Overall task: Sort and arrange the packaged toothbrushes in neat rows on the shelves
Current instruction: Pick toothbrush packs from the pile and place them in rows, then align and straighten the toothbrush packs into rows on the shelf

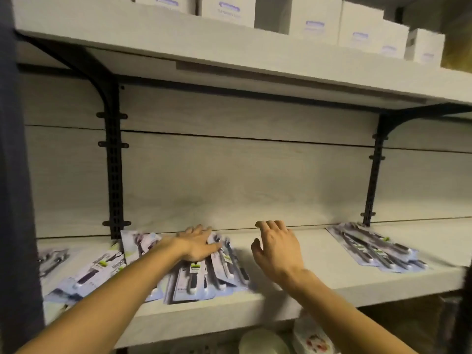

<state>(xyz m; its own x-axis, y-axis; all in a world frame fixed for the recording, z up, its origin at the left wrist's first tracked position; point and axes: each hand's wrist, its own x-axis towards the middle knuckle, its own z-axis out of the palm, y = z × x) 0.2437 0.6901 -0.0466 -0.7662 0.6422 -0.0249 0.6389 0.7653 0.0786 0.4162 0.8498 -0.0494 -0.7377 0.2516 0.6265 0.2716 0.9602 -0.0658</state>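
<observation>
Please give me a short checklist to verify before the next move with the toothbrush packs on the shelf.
1. Left hand on the middle pile of packs: ok, it rests on top.
2. Right hand free: ok, open above the shelf.
3. Bare space right of the pile: ok.
4. Middle pile in neat rows: not ok, packs overlap at angles.
5. Right group of packs tidy: not ok, fanned.
6. Pack types: cannot tell, blurred.

Matt pale woodgrain shelf, glossy toothbrush packs
</observation>
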